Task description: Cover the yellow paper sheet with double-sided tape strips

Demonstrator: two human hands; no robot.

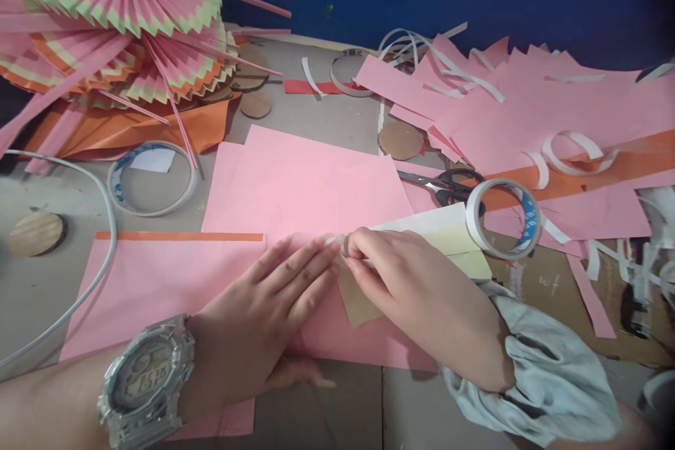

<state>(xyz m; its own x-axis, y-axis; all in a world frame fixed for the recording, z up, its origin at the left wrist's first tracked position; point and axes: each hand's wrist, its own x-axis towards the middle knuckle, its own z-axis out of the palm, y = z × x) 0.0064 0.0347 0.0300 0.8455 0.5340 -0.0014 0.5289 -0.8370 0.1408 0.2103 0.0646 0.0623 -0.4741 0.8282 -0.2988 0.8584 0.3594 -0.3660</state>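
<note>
My left hand [279, 295] lies flat with its fingers stretched out on a pink paper sheet [363, 348]; a clear digital watch [148, 373] is on that wrist. Just right of its fingertips, my right hand [422, 288] pinches the end of a narrow whitish tape strip [337, 240] at the sheet's upper edge. Most of the strip is hidden by the fingers. Under the right hand stick out a brown paper piece [358, 299] and a white-and-yellow paper piece [448, 232]. Another pink sheet with an orange top edge [179, 237] lies partly beneath my left forearm.
Pleated paper fans [126, 0] are heaped at the back left. Tape rolls lie left [117, 179] and right [474, 214]. Black-handled scissors [448, 186] rest near pink paper scraps [553, 105]. A white cable [100, 183] curves along the left. Cardboard discs [401, 140] lie about.
</note>
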